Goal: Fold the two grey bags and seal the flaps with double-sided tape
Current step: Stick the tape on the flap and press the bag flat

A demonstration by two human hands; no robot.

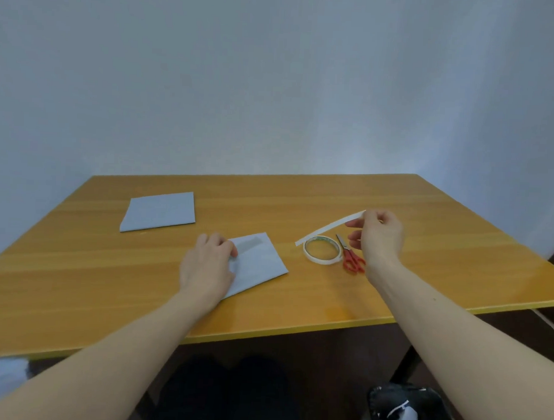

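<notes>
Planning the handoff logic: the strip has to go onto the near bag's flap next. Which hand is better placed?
Probably the right hand: it already pinches the white strip above the tape roll. The left hand rests on the near grey bag, holding it flat.

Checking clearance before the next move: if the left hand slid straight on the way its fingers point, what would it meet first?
Probably nothing close: the left hand presses the near grey bag; beyond its fingertips lies bare table, the far grey bag seemingly left of that line.

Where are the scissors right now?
The red-handled scissors lie on the table, right of centre, beside the tape roll, beneath the right hand.
</notes>
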